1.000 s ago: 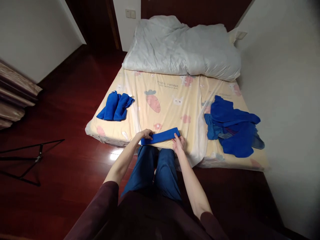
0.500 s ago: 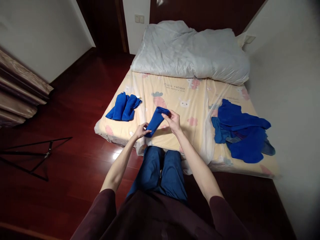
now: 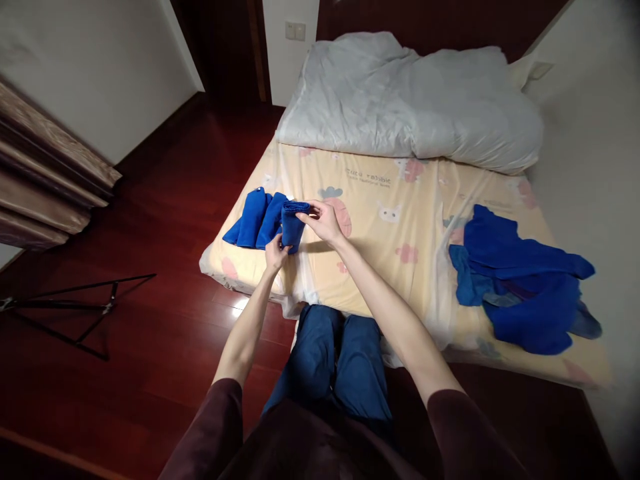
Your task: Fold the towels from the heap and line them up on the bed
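A rolled blue cloth [image 3: 294,225] is held between my two hands over the left part of the bed. My left hand [image 3: 277,254] grips its lower end, thumb on the near face. At the upper end my right hand [image 3: 323,221] pinches it, and the spiral of layers shows there. Right beside it, to the left, lie folded blue cloths [image 3: 253,219] on the sheet. The held roll partly covers the nearest of these. A loose heap of blue cloths [image 3: 525,280] lies far from both hands, on the bed's right side.
The bed [image 3: 373,260] has a yellow patterned sheet, with a pale quilt [image 3: 410,100] bunched at its head. Black tripod legs [image 3: 75,307] stand on the dark red floor at left. Curtains [image 3: 45,180] hang at the left wall.
Both hands have carried the rolled cloth leftward, up beside the folded cloths, and turned it more upright. The view has shifted a little, so the bed appears further right.
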{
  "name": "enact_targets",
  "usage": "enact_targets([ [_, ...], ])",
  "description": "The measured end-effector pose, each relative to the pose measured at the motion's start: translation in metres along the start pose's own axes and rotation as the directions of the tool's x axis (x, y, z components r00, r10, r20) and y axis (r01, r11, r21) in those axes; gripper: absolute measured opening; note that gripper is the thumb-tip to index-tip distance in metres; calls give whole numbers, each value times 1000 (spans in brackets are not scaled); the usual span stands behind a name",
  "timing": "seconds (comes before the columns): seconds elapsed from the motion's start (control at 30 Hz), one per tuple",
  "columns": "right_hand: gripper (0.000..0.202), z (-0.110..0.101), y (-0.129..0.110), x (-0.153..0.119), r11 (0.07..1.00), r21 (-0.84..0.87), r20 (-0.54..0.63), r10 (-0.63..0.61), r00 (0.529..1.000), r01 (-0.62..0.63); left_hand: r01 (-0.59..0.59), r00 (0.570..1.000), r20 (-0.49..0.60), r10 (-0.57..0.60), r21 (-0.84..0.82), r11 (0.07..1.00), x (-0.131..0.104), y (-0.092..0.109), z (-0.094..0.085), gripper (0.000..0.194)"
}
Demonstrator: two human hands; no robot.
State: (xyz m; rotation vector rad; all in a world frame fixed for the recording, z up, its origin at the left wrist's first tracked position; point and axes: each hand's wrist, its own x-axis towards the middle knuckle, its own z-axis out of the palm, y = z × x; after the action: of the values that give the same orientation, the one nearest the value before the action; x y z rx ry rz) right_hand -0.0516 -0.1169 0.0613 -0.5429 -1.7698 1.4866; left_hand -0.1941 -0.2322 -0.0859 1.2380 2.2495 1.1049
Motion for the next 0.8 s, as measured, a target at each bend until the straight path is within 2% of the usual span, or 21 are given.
enact_targets([
  [0.2,55,3,25,3,999,12,-5,44,999,-44,69,998,-2,-69,12,998,-1,-9,8,32],
  [0.4,57,5,32,7,999,-29,25,47,999,-46,104,994,28,-105,24,994,3,-11,10,31],
  [0.47,66,5,31,10,998,-58,39,42,998,-40,98,995,17,-98,8,995,4,-7,7,39],
  [0.53,80,4,30,9,994,-109,11,25,1000,-23,83,993,-80,-83,-7,997,-3,3,4,62],
  [0.6,91,-2,30,-4,985,-173,-74,11,997,-24,90,970,-228,-88,-1,996,-30,17,2,87],
  [0.67,89,-10,33,-37,973,-219,-201,25,979,-70,137,947,-299,-121,33,990,-82,31,4,89],
  [0.73,75,-19,41,-98,959,-231,-351,77,933,-166,156,975,-183,-127,152,976,-156,41,13,83],
  [0.77,67,-21,46,-139,949,-220,-437,112,892,-227,132,991,-44,-125,243,961,-196,43,18,81],
  [0.8,61,-23,50,-185,929,-221,-511,148,847,-295,60,983,143,-112,328,943,-236,44,24,80],
])
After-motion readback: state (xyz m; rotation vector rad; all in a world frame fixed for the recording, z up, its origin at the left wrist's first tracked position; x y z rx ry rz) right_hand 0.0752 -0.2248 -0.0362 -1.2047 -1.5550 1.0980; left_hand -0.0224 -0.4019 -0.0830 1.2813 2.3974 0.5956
